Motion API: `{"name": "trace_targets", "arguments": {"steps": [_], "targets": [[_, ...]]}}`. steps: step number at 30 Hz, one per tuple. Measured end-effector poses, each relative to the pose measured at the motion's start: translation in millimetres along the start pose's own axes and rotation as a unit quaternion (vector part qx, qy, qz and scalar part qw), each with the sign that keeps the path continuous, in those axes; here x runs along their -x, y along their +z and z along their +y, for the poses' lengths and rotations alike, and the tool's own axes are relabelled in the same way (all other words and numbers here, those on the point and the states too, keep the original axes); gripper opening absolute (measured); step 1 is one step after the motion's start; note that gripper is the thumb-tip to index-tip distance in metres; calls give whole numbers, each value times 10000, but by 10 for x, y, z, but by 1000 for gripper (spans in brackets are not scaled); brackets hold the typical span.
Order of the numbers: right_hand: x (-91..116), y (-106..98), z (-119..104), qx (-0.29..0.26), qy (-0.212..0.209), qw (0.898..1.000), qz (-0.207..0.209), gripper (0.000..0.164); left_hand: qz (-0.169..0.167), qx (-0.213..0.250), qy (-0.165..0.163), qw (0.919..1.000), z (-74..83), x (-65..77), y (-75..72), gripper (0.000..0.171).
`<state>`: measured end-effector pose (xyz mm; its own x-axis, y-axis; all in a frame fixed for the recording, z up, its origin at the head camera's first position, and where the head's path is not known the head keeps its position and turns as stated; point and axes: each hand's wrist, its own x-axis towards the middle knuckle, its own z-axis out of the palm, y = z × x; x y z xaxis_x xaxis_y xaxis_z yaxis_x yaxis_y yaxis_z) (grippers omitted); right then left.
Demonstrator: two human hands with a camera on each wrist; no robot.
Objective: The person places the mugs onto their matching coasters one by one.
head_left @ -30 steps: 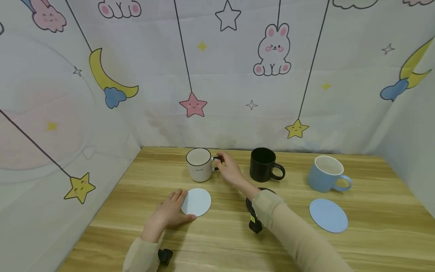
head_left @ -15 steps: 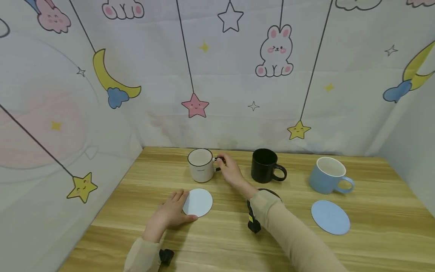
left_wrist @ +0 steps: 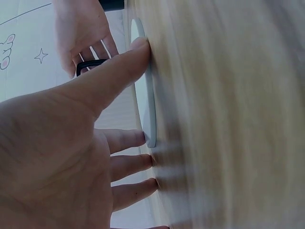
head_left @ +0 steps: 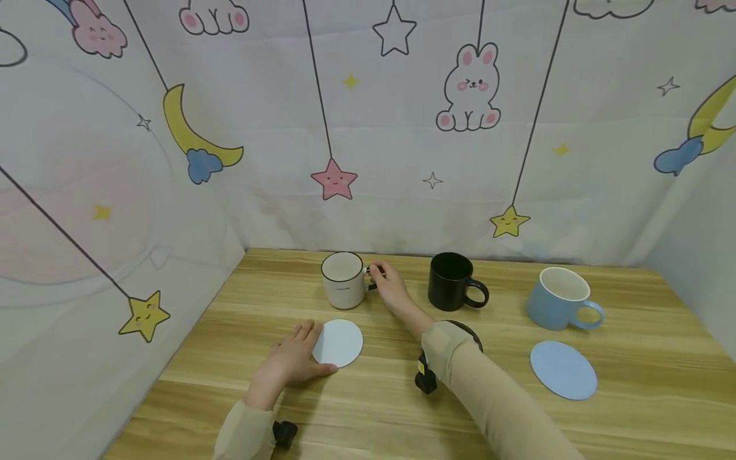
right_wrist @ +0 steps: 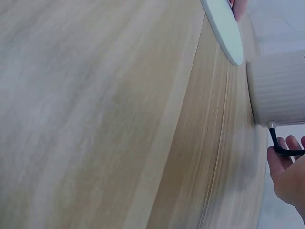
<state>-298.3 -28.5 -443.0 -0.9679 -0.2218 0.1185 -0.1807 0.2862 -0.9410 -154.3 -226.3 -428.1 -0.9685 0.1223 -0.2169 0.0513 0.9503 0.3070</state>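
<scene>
A white mug (head_left: 344,291) with a black rim and a black handle stands at the back left of the table. My right hand (head_left: 393,289) holds it by the handle, fingers curled round the black loop (right_wrist: 285,150) in the right wrist view. In front of the mug lies a round white coaster (head_left: 340,344). My left hand (head_left: 292,358) is spread at the coaster's left side, thumb at its near edge and index fingertip at its far edge. In the left wrist view the coaster (left_wrist: 147,102) shows edge-on between thumb (left_wrist: 112,71) and index finger.
A black mug (head_left: 448,284) stands right of my right hand, and a light blue mug (head_left: 549,303) farther right. A light blue coaster (head_left: 563,370) lies before the blue mug. Behind the wooden table (head_left: 368,415) hangs a patterned cloth (head_left: 391,128).
The head view has shifted slightly, so everything sits a little farther right in it. Both hands, the mug and the coaster keep nearly the same places on the table.
</scene>
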Motion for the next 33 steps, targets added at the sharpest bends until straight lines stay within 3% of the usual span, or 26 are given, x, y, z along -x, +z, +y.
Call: {"name": "trace_targets", "arguments": {"steps": [12, 22, 33], "targets": [[-55, 62, 3, -546, 369, 9973, 334, 38, -20, 57, -27, 10000, 20, -9, 0, 96], [-70, 112, 0, -1479, 588, 9836, 848, 32, 10, -9, -28, 10000, 21, 10, -3, 96], [-84, 158, -20, -1391, 504, 9862, 738, 32, 42, -22, -37, 10000, 12, 29, -12, 96]]}}
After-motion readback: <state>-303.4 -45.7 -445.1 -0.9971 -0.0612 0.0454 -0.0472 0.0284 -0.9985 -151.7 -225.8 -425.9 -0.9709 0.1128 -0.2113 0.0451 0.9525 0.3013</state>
